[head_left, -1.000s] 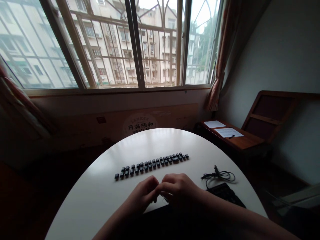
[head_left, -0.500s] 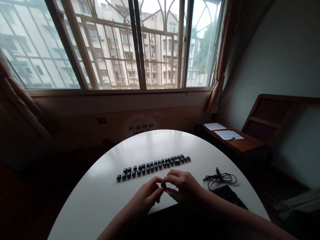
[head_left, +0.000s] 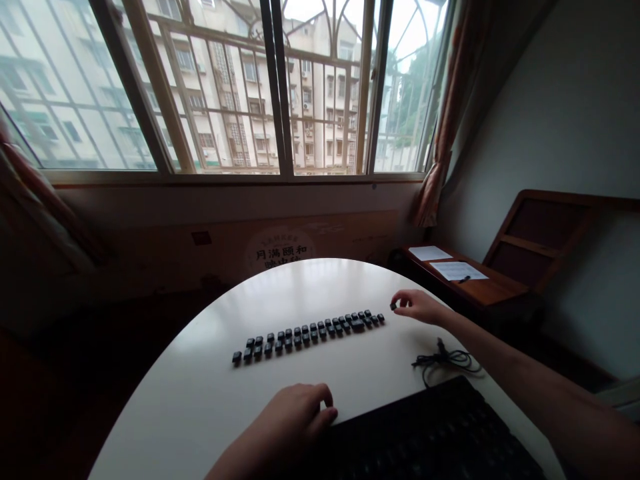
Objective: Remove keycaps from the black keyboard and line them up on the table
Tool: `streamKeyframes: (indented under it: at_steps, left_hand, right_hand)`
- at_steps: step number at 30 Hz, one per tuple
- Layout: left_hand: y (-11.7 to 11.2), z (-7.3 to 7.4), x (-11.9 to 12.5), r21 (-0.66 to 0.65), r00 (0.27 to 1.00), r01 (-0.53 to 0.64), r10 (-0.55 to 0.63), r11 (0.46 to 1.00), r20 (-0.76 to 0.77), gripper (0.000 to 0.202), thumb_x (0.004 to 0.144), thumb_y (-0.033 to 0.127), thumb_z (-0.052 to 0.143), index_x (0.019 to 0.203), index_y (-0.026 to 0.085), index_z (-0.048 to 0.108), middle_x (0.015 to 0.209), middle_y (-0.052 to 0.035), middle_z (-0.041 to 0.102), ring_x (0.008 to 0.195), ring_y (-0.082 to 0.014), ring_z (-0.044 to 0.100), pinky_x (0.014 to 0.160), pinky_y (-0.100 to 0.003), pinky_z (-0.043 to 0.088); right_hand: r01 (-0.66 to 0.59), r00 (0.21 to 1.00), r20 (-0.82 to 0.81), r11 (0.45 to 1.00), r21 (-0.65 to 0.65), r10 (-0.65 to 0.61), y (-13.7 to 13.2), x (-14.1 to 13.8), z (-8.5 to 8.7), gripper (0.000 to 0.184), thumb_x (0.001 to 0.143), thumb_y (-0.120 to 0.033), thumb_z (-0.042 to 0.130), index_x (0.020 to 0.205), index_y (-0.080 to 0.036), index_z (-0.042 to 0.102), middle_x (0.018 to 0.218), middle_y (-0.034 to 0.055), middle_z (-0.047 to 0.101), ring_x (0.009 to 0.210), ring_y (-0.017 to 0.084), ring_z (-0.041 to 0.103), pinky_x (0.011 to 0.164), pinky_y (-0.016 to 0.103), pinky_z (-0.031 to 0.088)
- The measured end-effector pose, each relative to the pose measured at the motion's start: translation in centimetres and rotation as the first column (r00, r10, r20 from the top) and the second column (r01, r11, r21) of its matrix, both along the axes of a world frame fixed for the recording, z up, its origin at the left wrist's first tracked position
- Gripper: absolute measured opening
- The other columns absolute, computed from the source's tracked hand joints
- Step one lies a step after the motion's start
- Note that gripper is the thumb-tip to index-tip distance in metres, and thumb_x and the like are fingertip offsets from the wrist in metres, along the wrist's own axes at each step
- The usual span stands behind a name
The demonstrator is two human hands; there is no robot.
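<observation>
At the right end of the rows, my right hand (head_left: 417, 308) pinches a small black keycap (head_left: 393, 307) between thumb and fingertips, just over the white table. My left hand (head_left: 303, 417) rests at the near side by the corner of a black keyboard (head_left: 425, 427). Its fingers are curled, with thumb and index fingertip close together; anything inside them is hidden. Two slanting rows of black keycaps (head_left: 305, 333) stand on the table between my hands and the window. The keyboard lies partly in shadow at the bottom.
A coiled black cable (head_left: 445, 360) lies behind the keyboard, below my right forearm. The round white table (head_left: 200, 400) has a curved far edge. Beyond it on the right, a wooden chair (head_left: 493, 287) holds paper sheets (head_left: 457, 270) and a pen. A barred window (head_left: 320, 100) is ahead.
My hands, together over the near part of the table before, are now apart. The right has moved far right with a keycap; the left has dropped slightly. More of the keyboard shows.
</observation>
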State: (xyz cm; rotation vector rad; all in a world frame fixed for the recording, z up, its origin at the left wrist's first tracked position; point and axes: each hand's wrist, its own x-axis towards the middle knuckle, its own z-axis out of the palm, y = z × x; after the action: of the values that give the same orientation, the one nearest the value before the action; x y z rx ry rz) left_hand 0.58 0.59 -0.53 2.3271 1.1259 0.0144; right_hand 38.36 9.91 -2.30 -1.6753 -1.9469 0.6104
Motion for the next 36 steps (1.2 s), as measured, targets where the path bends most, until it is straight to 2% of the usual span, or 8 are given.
streamKeyframes:
  at_steps: [3,7,11,23,25,30,36]
  left_hand:
    - [0.2,-0.2,-0.1,-0.008,1.000,0.004,-0.005,1.000,-0.006,0.028,0.091,0.037,0.048,0.099,0.022,0.070,0.098,-0.0082,0.073,0.088,-0.0261,0.063,0.073,-0.033,0.043]
    - [0.4,-0.4,0.0,-0.007,0.999,0.015,-0.015,1.000,-0.038,0.027,0.091,0.037,0.048,0.099,0.022,0.069,0.096,-0.0078,0.072,0.086,-0.0259,0.064,0.072,-0.033,0.043]
    - [0.3,0.0,0.2,-0.021,0.999,0.016,-0.016,1.000,-0.045,0.026,0.091,0.036,0.048,0.098,0.022,0.068,0.095,-0.0075,0.071,0.086,-0.0255,0.063,0.073,-0.033,0.042]
    - [0.2,1.0,0.4,-0.073,0.999,-0.015,0.012,0.997,-0.032,0.024,0.090,0.036,0.048,0.094,0.022,0.067,0.097,-0.0069,0.071,0.086,-0.0244,0.062,0.071,-0.032,0.042]
    - [0.2,0.9,0.3,-0.067,1.000,-0.014,0.013,0.998,-0.022,0.023,0.089,0.036,0.049,0.094,0.023,0.067,0.095,-0.0065,0.072,0.085,-0.0238,0.062,0.071,-0.032,0.042]
    - [0.2,0.4,0.2,-0.054,1.000,-0.018,0.017,0.998,-0.022,0.023,0.090,0.036,0.049,0.098,0.023,0.067,0.096,-0.0063,0.072,0.087,-0.0244,0.062,0.073,-0.033,0.043]
    - [0.0,1.0,0.4,-0.074,0.997,-0.010,0.004,0.997,-0.079,0.023,0.089,0.030,0.049,0.102,0.023,0.066,0.103,-0.0075,0.071,0.095,-0.0264,0.063,0.078,-0.035,0.044]
  right_hand:
    - [-0.058,0.998,-0.013,0.989,-0.134,0.057,1.3,0.8,-2.2,0.028,0.075,-0.031,0.067,0.096,-0.013,0.073,0.077,0.0048,0.068,0.065,0.017,0.059,0.061,0.026,0.044]
    - [-0.109,0.994,-0.034,0.969,-0.222,0.104,2.4,1.1,-3.3,0.034,0.074,-0.033,0.069,0.102,-0.014,0.073,0.086,0.0067,0.070,0.073,0.019,0.063,0.065,0.026,0.047]
    - [-0.114,0.993,-0.026,0.962,-0.248,0.111,2.9,1.3,-3.4,0.034,0.073,-0.032,0.070,0.103,-0.016,0.074,0.091,0.0068,0.071,0.078,0.020,0.063,0.069,0.027,0.047]
    - [-0.101,0.995,0.000,0.968,-0.229,0.104,2.9,0.8,-3.6,0.032,0.073,-0.029,0.069,0.103,-0.016,0.074,0.085,0.0051,0.068,0.074,0.019,0.061,0.066,0.027,0.044]
    - [-0.099,0.995,-0.002,0.971,-0.219,0.101,2.8,0.9,-3.7,0.036,0.074,-0.029,0.069,0.107,-0.016,0.073,0.086,0.0049,0.067,0.075,0.019,0.060,0.068,0.028,0.044]
    - [-0.123,0.992,-0.031,0.973,-0.198,0.119,2.6,1.1,-3.8,0.059,0.072,-0.030,0.074,0.129,-0.018,0.063,0.086,0.0035,0.066,0.076,0.019,0.060,0.070,0.028,0.046]
    - [-0.175,0.983,-0.083,0.972,-0.156,0.163,2.3,1.6,-3.4,0.054,0.076,-0.034,0.074,0.126,-0.015,0.065,0.087,0.0059,0.068,0.072,0.018,0.062,0.067,0.027,0.048]
